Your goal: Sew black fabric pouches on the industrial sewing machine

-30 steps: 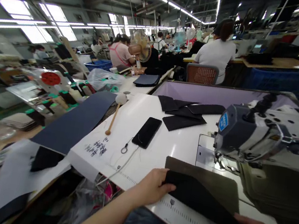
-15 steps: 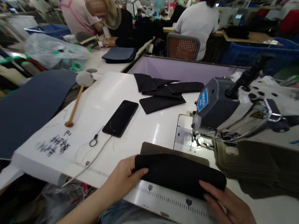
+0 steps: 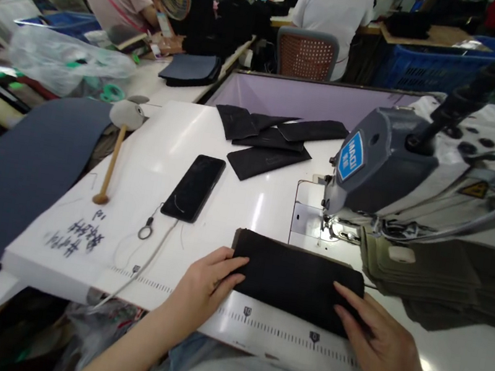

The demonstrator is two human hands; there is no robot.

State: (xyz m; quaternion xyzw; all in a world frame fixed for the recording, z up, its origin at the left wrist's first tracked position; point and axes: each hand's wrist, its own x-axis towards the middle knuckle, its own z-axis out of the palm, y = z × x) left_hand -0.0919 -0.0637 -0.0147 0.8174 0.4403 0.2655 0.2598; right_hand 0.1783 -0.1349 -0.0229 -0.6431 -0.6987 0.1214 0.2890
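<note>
Left hand (image 3: 203, 288) and right hand (image 3: 379, 347) press black fabric piece (image 3: 296, 278) flat.

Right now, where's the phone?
Head view: the phone lies flat on the white table, left of centre, between the mallet and the sewing machine, just beyond the left hand.

The white table (image 3: 243, 210) carries a black cloth (image 3: 294, 274) under the left hand (image 3: 203, 288) and right hand (image 3: 372, 349). A phone (image 3: 194, 187) lies just past the left hand, a wooden hammer (image 3: 112, 155) farther left. A sewing machine (image 3: 391, 170) stands past the right hand.
</note>
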